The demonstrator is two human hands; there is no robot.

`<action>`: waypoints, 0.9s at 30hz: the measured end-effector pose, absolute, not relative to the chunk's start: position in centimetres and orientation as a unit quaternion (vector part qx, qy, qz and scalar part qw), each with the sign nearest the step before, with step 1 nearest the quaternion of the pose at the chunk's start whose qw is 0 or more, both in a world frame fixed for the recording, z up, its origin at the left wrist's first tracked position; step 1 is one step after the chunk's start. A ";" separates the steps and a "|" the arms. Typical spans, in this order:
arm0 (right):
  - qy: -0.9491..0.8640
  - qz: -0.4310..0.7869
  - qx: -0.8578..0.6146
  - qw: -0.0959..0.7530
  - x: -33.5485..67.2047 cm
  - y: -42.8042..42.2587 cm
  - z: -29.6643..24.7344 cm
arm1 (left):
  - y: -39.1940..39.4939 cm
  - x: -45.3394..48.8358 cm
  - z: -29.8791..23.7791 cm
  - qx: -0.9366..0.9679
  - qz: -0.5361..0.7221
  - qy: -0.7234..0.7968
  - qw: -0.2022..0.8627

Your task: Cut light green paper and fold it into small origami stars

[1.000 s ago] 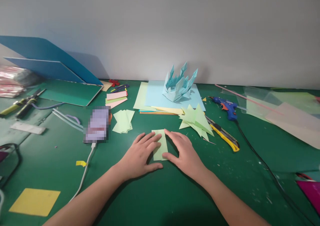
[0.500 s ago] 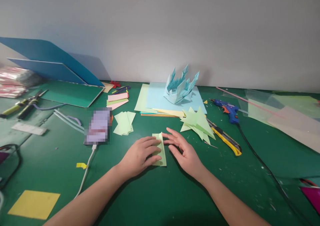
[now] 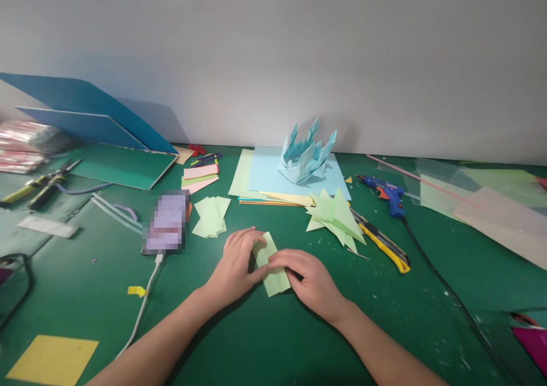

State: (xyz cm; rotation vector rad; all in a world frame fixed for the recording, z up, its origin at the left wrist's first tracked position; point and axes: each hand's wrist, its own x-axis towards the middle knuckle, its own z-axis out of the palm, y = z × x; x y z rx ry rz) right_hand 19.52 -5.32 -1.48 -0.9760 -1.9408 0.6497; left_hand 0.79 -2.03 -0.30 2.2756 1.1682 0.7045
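Note:
A pale green strip of paper (image 3: 274, 284), creased lengthwise, lies tilted on the green tabletop between my hands. My left hand (image 3: 235, 263) grips its left edge, with curled fingers at the top and the thumb near the middle. From the other side, my right hand (image 3: 314, 280) pinches the strip's right edge, its fingertips resting on the paper. Parts of the strip are hidden under the fingers. Nearby to the left is a small stack of light green paper pieces (image 3: 211, 218). Folded green paper points (image 3: 335, 218) lie in a pile beyond my right hand.
A folded blue paper crown (image 3: 301, 167) stands on stacked sheets at the back. To the right are a yellow utility knife (image 3: 384, 246) and a blue glue gun (image 3: 391, 195). A blurred-out phone (image 3: 167, 221) with a white cable (image 3: 147, 298), plus pliers (image 3: 51, 187), occupy the left.
My right hand has come in from beside the paper and now pinches it. The strip has turned, its top leaning left. My left hand has closed more around the edge.

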 end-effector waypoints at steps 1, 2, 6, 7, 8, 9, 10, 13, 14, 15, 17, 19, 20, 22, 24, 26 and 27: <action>-0.776 0.255 -0.380 0.435 19.6 -5.3 -1.5 | -1.9 0.9 -0.2 0.807 0.274 0.445 0.274; -0.776 0.251 -0.371 0.444 19.6 -5.3 -1.6 | -1.7 0.9 0.0 0.779 0.289 0.461 0.312; -0.776 0.237 -0.359 0.462 19.7 -5.3 -1.6 | -0.8 1.3 0.9 0.672 0.336 0.463 0.471; -0.775 0.235 -0.358 0.465 19.7 -5.3 -1.6 | -0.6 1.4 1.1 0.651 0.342 0.461 0.497; -0.772 0.234 -0.360 0.468 19.7 -5.3 -1.6 | -0.3 1.6 1.3 0.632 0.348 0.463 0.516; -0.767 0.234 -0.365 0.473 19.7 -5.3 -1.6 | -0.2 1.9 1.5 0.613 0.354 0.468 0.529; -0.758 0.235 -0.374 0.479 19.8 -5.2 -1.5 | 0.0 2.1 1.6 0.596 0.358 0.475 0.540; -0.729 0.261 -0.403 0.488 19.8 -5.0 -1.3 | 0.0 3.1 1.4 0.568 0.367 0.488 0.552; -0.719 0.280 -0.409 0.487 19.8 -4.9 -1.2 | -0.1 3.4 1.2 0.567 0.371 0.492 0.546; -0.708 0.302 -0.415 0.484 19.7 -4.7 -1.1 | -0.2 3.6 1.0 0.569 0.376 0.496 0.538; -0.683 0.345 -0.433 0.476 19.5 -4.3 -1.0 | -0.5 3.8 0.4 0.581 0.398 0.485 0.519; -0.663 0.370 -0.452 0.468 19.2 -3.9 -0.8 | -0.8 3.7 -0.2 0.588 0.421 0.461 0.514; -0.659 0.373 -0.458 0.465 19.0 -3.7 -0.8 | -0.9 3.6 -0.5 0.590 0.429 0.451 0.514; -0.658 0.365 -0.466 0.466 18.7 -3.6 -0.8 | -1.1 3.3 -0.8 0.591 0.436 0.442 0.515; -0.654 0.347 -0.477 0.473 18.6 -3.5 -0.9 | -1.2 2.9 -0.8 0.598 0.433 0.445 0.507; -0.641 0.342 -0.488 0.483 18.6 -3.6 -1.0 | -1.3 2.7 -0.6 0.611 0.428 0.445 0.496; -0.631 0.349 -0.492 0.488 18.7 -3.6 -1.1 | -1.4 2.6 -0.4 0.621 0.426 0.442 0.488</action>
